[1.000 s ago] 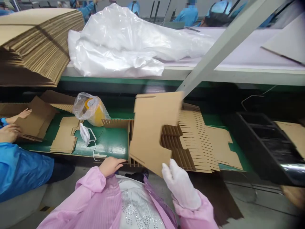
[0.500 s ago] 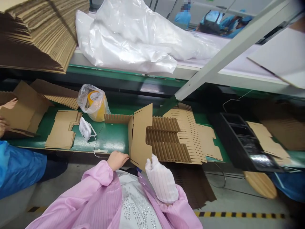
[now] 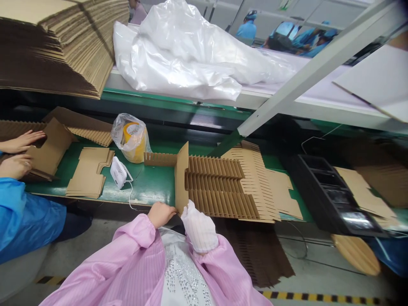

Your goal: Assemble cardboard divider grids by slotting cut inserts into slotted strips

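A cardboard divider (image 3: 182, 176) stands almost upright at the left end of a cardboard partition grid (image 3: 219, 187), whose rows of slotted pieces run to the right. At the divider's near lower corner, my bare left hand (image 3: 162, 214) pinches its edge. My right hand (image 3: 199, 227), in a white striped glove, is closed on the near edge of the same divider, just to the right. Its fingertips are partly hidden. A slotted strip (image 3: 160, 159) sticks out leftward behind the divider.
A small white fan (image 3: 120, 173), stacked cardboard pieces (image 3: 86, 172) and a bagged tape roll (image 3: 135, 140) lie on the left. A co-worker's hands (image 3: 22, 146) handle cardboard there. A slanted post (image 3: 280, 91) rises behind the grid. A black tray (image 3: 334, 191) is at right.
The divider has swung from a leftward-facing slant to nearly upright against the grid. My right hand has moved left with it, closer to my left hand. The view has shifted slightly.
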Demonstrator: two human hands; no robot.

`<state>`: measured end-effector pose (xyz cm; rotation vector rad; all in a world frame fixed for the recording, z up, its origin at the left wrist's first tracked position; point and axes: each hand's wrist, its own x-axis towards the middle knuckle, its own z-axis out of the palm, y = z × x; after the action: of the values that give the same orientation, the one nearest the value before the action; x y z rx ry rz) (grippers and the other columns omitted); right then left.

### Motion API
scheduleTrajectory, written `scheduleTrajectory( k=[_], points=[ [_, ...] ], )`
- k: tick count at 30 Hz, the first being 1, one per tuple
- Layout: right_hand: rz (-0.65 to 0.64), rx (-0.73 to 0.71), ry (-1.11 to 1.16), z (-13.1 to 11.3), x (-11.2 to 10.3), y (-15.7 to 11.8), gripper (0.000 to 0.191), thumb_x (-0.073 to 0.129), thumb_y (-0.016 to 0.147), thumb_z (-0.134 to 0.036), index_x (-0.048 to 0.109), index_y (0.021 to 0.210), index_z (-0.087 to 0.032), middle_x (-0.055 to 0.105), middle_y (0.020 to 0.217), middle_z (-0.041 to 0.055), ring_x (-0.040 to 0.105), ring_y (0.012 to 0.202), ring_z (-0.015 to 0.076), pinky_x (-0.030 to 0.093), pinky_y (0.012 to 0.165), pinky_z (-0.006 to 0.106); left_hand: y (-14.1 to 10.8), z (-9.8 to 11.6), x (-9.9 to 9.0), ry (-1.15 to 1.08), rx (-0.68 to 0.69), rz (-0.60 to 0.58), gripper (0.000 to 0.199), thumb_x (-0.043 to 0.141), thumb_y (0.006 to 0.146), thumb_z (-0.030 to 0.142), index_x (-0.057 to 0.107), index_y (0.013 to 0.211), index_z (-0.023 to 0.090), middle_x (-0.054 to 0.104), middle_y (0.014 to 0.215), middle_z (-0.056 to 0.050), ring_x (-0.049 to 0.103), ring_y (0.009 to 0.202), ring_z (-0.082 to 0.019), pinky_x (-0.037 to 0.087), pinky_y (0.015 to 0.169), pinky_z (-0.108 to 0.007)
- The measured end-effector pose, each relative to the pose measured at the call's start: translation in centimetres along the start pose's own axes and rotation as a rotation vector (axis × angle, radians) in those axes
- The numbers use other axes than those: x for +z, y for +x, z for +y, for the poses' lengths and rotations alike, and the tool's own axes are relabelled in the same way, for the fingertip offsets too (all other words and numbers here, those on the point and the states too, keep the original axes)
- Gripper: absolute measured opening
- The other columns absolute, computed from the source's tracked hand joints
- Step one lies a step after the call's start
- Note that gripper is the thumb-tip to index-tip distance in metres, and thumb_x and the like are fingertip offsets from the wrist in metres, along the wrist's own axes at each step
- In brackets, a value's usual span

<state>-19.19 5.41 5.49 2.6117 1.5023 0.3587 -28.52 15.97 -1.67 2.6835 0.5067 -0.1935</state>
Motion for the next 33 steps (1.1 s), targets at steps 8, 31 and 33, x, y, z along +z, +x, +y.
scheduleTrajectory(
  k=[8, 31, 33],
  points=[
    [-0.036, -0.005, -0.015, 0.0, 0.8, -0.5, 0.037, 0.035, 0.094, -0.025, 0.064, 0.113, -0.012, 0.067, 0.056, 0.0043, 0.066, 0.049, 0.0188, 0.036, 0.042, 0.025, -0.1, -0.1, 0.3, -0.015, -0.019, 0.006, 0.025, 0.045, 0.094, 0.031, 0.068, 0.102, 0.025, 0.074, 0.083, -0.007, 0.069, 0.08, -0.022, 0.047, 0.072, -0.031],
    [-0.105, 0.001, 0.026, -0.5, 2.5, -0.1, 0.04, 0.029, 0.096, -0.025, 0.063, 0.113, -0.01, 0.068, 0.064, 0.0061, 0.066, 0.052, 0.0171, 0.037, 0.044, 0.024, -0.2, -0.4, 0.3, -0.015, -0.013, 0.011, 0.028, 0.044, 0.094, 0.033, 0.069, 0.1, 0.025, 0.074, 0.083, -0.006, 0.069, 0.079, -0.021, 0.047, 0.071, -0.03],
    [-0.088, -0.02, 0.002, -0.5, 2.7, -0.3, 0.039, 0.03, 0.096, -0.024, 0.064, 0.11, -0.011, 0.067, 0.062, 0.0049, 0.065, 0.051, 0.0164, 0.036, 0.043, 0.023, -0.2, -0.4, 0.3, -0.022, -0.009, 0.022, 0.027, 0.045, 0.094, 0.033, 0.069, 0.1, 0.025, 0.074, 0.082, -0.006, 0.069, 0.078, -0.021, 0.047, 0.07, -0.03]
  ],
)
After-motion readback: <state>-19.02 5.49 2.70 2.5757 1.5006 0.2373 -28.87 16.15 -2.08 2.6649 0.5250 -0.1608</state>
